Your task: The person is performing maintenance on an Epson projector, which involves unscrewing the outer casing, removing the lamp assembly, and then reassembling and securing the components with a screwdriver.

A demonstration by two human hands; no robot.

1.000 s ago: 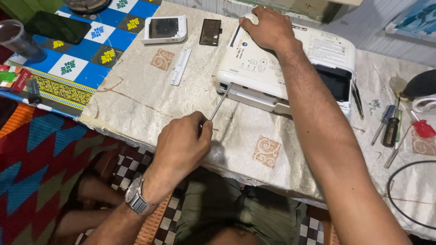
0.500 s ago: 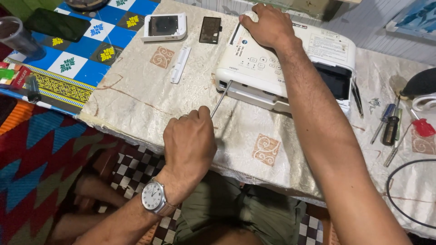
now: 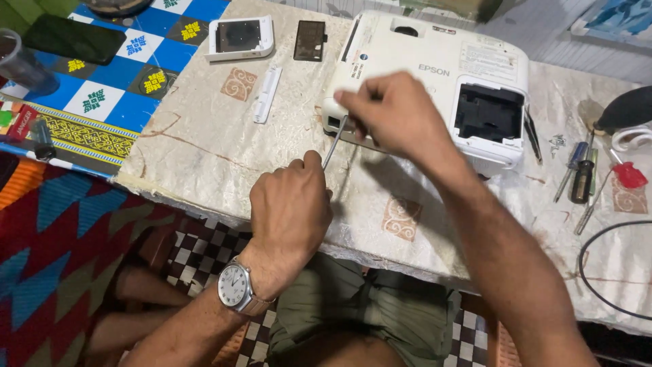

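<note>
A white projector (image 3: 435, 68) lies upside down on the cloth-covered table (image 3: 204, 136), with an open black compartment at its right end. My left hand (image 3: 291, 207), with a wristwatch on the wrist, grips a screwdriver handle; the thin metal shaft (image 3: 334, 143) points at the projector's front left edge. My right hand (image 3: 392, 112) hovers over that same edge, fingers curled by the shaft's tip; whether it pinches the shaft is unclear.
A white cover panel (image 3: 240, 35), a small dark plate (image 3: 310, 39) and a white strip (image 3: 266, 103) lie left of the projector. Several screwdrivers (image 3: 583, 173) and a black cable (image 3: 598, 272) lie at the right. A phone (image 3: 71, 39) rests on the blue patterned cloth.
My right hand has left the projector's far top edge and come down to its front left edge by the screwdriver tip. My left hand has kept its grip on the screwdriver.
</note>
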